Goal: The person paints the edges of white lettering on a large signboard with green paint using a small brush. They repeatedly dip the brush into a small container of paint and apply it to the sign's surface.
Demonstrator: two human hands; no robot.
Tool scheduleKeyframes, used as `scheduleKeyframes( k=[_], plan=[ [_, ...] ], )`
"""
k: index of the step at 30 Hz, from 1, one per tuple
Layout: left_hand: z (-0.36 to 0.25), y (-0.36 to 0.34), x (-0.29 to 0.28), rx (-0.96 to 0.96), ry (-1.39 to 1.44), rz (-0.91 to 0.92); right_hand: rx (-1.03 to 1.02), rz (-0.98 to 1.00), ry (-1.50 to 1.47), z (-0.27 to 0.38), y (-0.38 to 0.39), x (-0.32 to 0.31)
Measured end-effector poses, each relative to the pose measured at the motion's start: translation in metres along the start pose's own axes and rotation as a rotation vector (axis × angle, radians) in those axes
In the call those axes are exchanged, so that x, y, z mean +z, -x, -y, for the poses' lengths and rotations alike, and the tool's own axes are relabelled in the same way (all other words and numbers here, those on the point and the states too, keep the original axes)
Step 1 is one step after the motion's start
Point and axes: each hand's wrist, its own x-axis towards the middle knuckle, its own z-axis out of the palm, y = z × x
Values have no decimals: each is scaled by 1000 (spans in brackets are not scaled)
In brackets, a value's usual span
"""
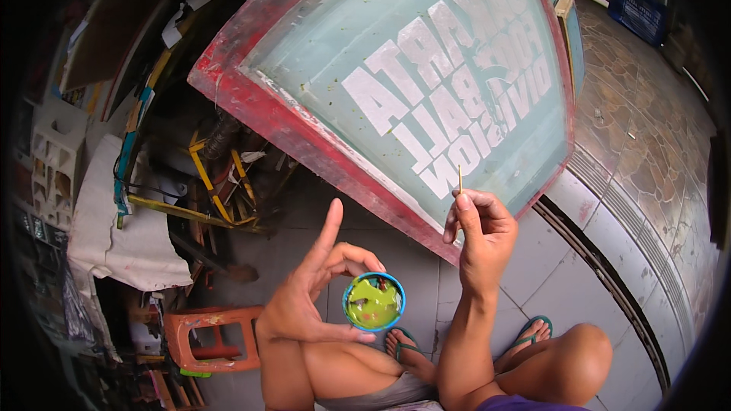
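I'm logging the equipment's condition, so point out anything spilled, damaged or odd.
Green specks dot the screen's mesh; they look like stray splashes because they lie scattered without a pattern. The red frame looks worn: its colour is patchy, with a ragged whitish streak along the lower-left inner edge.

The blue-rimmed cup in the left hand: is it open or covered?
Open: no lid covers the cup, and glossy green stuff shows inside. How full, I cannot tell.
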Motion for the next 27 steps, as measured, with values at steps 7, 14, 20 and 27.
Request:
scheduleKeyframes(
  k=[7,14,20,27],
  plan=[
    [-4,-8,16,50,-63,-24,-150,-133,117,24,-12,-38],
    [-1,-20,30,100,-211,-123,-180,-190,133,36,-15,-52],
    [-2,-31,41,84,-285,-115,-146,-181,164,37,-16,-56],
    [-2,-38,48,59,-362,-95,-135,-194,272,38,-22,-60]
  ],
)
